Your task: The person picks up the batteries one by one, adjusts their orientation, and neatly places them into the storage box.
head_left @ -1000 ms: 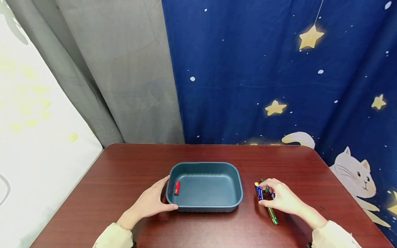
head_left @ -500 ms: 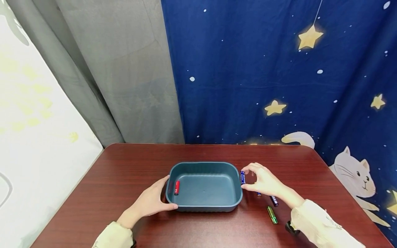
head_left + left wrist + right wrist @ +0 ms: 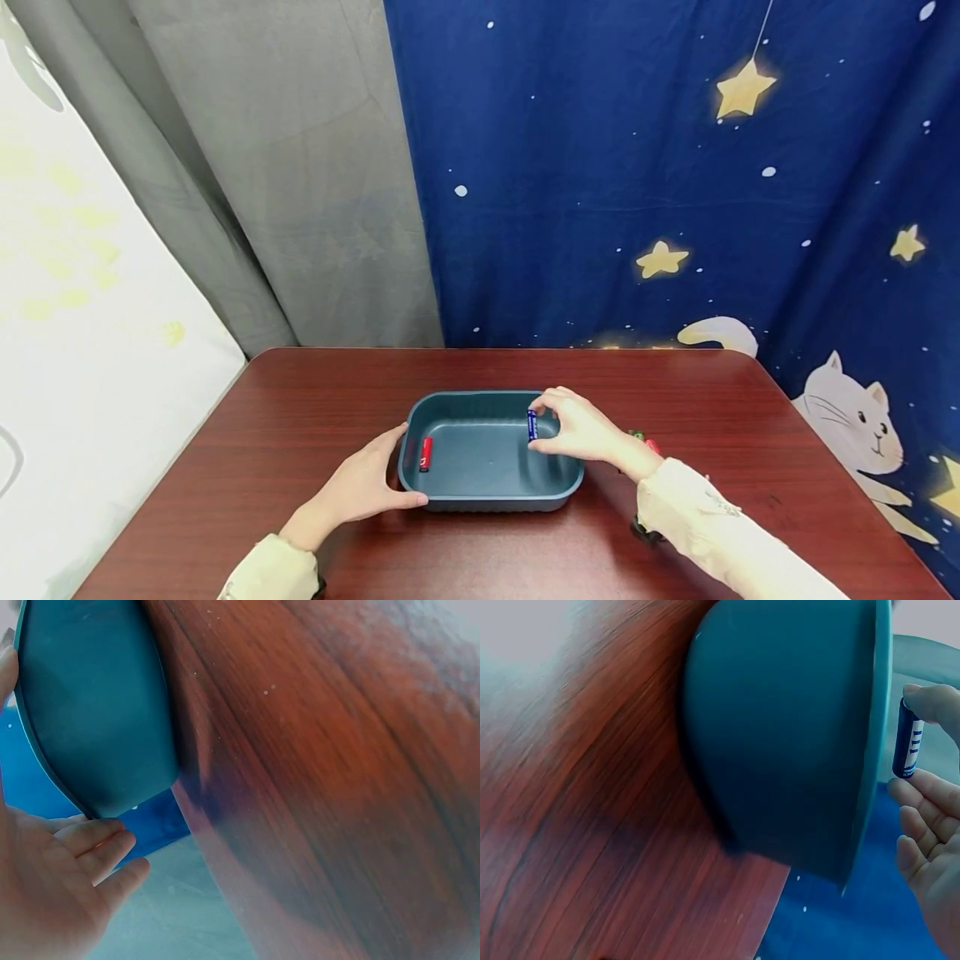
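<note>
A blue-green plastic tub [image 3: 487,503] stands on the table. At its left end my left hand [image 3: 360,477] rests on the rim, thumb at the front corner and fingers at the far side; in the left wrist view those fingers [image 3: 105,851] lie loosely against the tub's edge. Over the tub's right part, my right hand [image 3: 573,427] pinches a blue battery [image 3: 532,425] by its two ends between thumb and fingers. The right wrist view has the same battery [image 3: 907,739] beyond the rim. Inside the tub, at the left, lies a red battery [image 3: 426,454].
Right of the tub, a green battery end [image 3: 636,435] and a red one [image 3: 652,447] show past my right forearm, which hides the table there. A brown wooden table [image 3: 315,392] carries everything. Blue and grey curtains [image 3: 525,208] hang behind its far edge.
My right hand has lifted the blue battery from the group on the right and carried it left, past the rim and over the tub. The left hand has stayed at the tub's left end.
</note>
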Motion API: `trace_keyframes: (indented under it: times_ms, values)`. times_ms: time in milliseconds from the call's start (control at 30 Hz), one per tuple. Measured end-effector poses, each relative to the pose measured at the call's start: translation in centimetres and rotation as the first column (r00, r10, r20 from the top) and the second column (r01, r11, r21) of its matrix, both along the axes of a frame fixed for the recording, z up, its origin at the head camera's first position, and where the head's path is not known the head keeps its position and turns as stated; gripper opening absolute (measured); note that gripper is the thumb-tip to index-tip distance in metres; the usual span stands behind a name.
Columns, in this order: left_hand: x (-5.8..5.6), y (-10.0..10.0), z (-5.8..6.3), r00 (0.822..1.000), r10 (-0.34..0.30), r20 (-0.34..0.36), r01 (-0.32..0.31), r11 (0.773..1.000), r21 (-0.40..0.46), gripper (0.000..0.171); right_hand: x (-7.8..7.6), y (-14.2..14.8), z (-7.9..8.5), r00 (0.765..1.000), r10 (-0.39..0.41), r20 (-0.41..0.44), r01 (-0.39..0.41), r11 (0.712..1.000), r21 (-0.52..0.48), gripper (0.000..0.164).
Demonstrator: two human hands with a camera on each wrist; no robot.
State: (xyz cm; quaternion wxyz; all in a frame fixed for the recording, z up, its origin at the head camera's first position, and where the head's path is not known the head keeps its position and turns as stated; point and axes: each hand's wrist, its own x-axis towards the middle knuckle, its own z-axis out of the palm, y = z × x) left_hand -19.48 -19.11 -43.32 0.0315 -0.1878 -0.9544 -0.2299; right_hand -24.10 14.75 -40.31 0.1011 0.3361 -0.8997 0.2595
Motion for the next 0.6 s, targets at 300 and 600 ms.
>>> trace_keyframes:
  times_ms: [300,600]
  values:
    - [-0.1,0.0,-0.2,1.000,-0.004,-0.007,0.004,1.000,0.010,0.105,-0.6,-3.4,-0.6,0.999,0.027,0.033,-0.029,0.999,0.044,0.043]
    - [-0.1,0.2,-0.2,1.000,0.007,0.006,-0.007,1.000,0.015,0.105,-0.6,-6.7,-1.4,0.997,0.044,0.061,-0.050,0.994,0.096,0.043]
